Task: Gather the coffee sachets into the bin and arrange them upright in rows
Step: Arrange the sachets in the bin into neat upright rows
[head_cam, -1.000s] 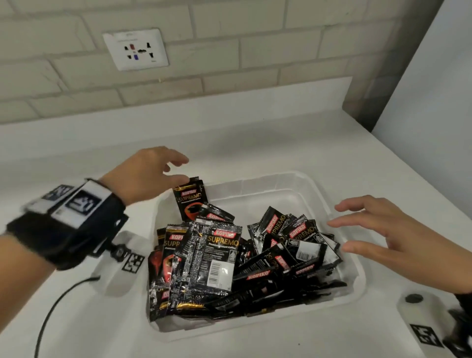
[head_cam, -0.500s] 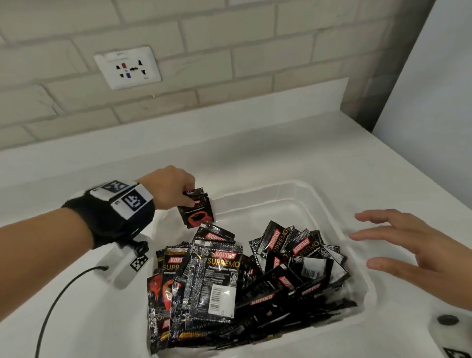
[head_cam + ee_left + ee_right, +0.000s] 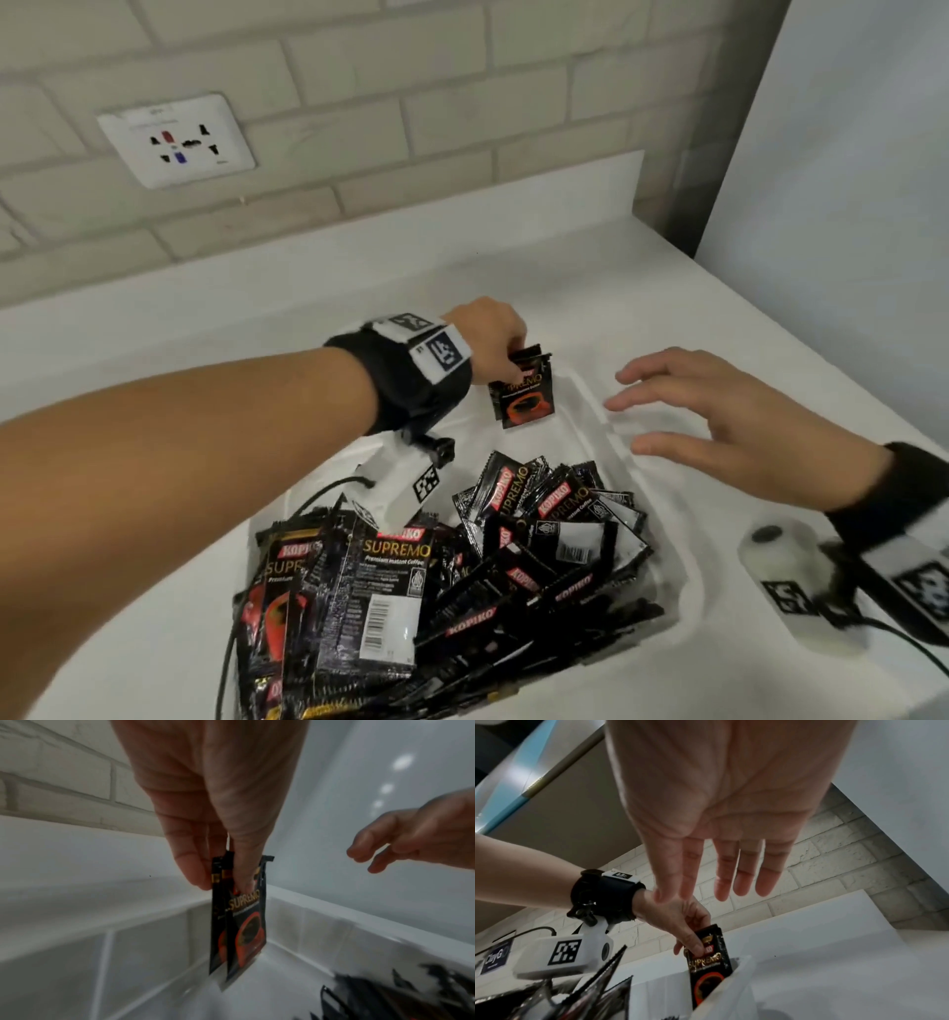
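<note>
My left hand [image 3: 493, 342] pinches two black Kopiko Supremo sachets [image 3: 524, 393] by their top edges and holds them upright at the far end of the translucent white bin [image 3: 683, 586]. In the left wrist view the thumb and fingers [image 3: 195, 870] clamp the sachets [image 3: 239, 923], whose lower edges touch the bin floor near the far wall. A loose pile of black sachets [image 3: 462, 580] fills the near half of the bin. My right hand [image 3: 719, 426] hovers open, fingers spread, over the bin's right rim. In the right wrist view its palm [image 3: 721, 821] is empty.
The bin sits on a white counter [image 3: 667, 288] against a brick wall with a socket plate [image 3: 177, 139]. A pale panel [image 3: 847, 154] stands at the right. A black cable [image 3: 226, 663] runs by the bin's left side.
My left hand took hold of the sachets and carried them right, to the bin's far end. My right hand moved forward and left over the right rim.
</note>
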A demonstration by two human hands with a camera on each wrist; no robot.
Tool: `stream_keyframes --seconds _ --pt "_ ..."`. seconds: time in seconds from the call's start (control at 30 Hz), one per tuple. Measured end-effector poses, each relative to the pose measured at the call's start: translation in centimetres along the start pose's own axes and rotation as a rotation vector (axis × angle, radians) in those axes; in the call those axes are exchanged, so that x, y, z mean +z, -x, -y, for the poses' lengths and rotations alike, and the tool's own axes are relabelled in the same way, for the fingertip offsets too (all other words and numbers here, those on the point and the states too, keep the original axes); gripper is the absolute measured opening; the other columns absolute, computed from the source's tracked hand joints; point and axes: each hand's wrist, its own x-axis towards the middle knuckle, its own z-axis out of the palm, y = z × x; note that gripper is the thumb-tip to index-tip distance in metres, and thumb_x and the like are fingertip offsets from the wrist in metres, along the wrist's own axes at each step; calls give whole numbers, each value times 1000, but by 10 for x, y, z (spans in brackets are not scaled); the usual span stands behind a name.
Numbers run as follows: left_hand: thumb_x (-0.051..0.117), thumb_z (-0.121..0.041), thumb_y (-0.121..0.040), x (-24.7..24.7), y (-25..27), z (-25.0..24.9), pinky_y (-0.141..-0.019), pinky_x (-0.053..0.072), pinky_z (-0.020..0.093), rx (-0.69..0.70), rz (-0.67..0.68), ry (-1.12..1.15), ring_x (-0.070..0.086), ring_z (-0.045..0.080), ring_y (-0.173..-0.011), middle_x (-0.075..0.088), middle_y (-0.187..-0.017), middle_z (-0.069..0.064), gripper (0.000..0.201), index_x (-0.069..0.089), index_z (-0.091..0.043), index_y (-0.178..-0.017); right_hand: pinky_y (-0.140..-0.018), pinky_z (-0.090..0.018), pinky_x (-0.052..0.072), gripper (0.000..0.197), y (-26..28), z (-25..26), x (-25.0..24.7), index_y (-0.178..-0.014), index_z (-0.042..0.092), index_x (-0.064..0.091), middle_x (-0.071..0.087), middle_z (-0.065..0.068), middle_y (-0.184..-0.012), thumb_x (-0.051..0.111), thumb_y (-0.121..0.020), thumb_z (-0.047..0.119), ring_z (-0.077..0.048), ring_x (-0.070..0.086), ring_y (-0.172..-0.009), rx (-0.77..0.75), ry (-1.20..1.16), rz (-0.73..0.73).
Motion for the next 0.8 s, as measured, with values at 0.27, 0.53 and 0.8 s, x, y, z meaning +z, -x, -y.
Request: stream_keyframes --seconds 0.27,0.53,0.8 --pt "56 -30 -91 9 -7 -3 -65 36 26 -18 33 -92 48 17 -80 51 -91 1 28 58 -8 -109 -76 3 29 25 7 -3 4 -102 52 54 42 21 -126 60 -78 48 14 29 -114 48 -25 22" --pt "64 -36 -85 9 -4 -1 -63 37 25 -57 59 -52 48 16 -84 56 -106 3 45 50 -14 -122 -80 4 26 39 4 -7 -1 -106 51 50 44 19 -126 48 -70 63 7 36 -109 51 -9 -6" --pt "72 -36 -79 9 0 5 -77 42 28 -136 86 31 54 20 -102 55 -117 3 62 44 -15 -130 -67 -19 31 23 -66 -9 -9 -105 22 63 53 14 -76 66 -83 27 2 48 -67 122 124 -41"
